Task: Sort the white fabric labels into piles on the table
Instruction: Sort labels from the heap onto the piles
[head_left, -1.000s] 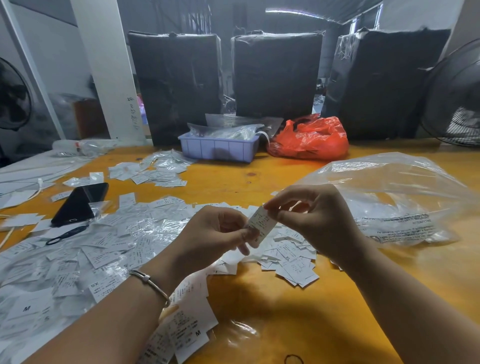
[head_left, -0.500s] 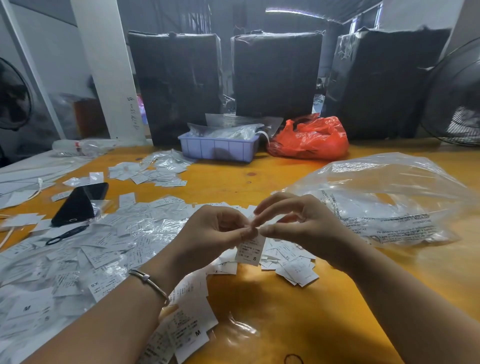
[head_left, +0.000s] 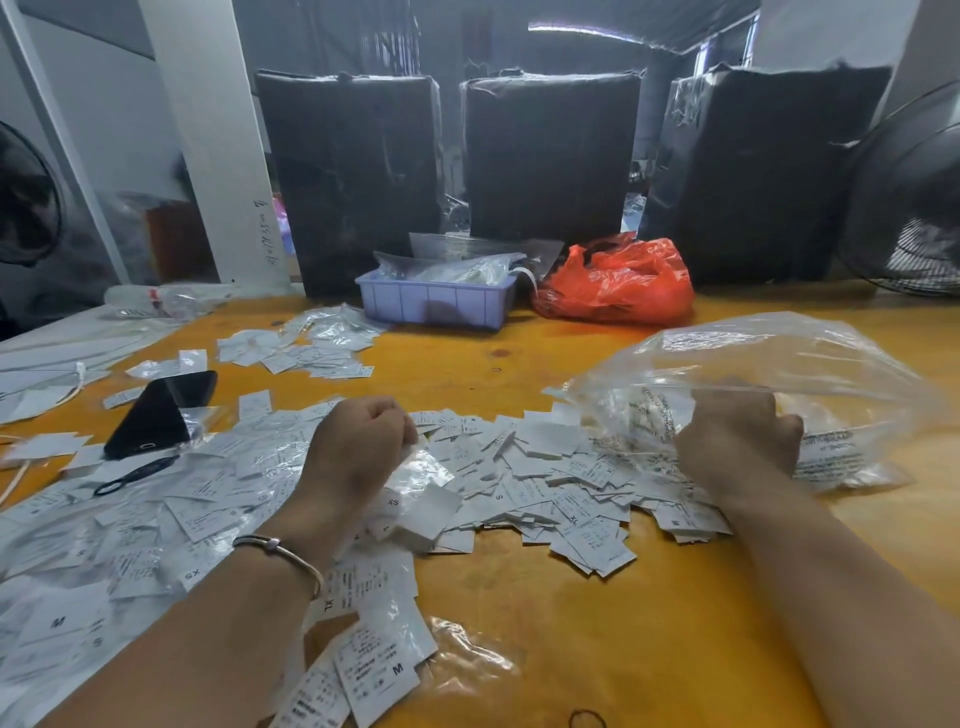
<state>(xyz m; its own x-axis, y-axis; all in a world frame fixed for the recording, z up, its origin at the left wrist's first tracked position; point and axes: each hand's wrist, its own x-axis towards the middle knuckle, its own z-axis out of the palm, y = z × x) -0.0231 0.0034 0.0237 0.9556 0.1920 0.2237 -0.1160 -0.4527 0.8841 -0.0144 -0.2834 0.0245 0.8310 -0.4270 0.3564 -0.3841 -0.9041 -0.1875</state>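
White fabric labels (head_left: 524, 478) lie scattered between left hand (head_left: 358, 441) and right hand (head_left: 737, 436)

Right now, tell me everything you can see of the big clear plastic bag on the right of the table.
The big clear plastic bag is thin, crinkled and glossy, puffed up and lying on its side on the yellow table. Its mouth faces left, toward the spread of white fabric labels. The right hand is pushed into the opening. Small printed text runs along the bag's lower edge, too small to read.
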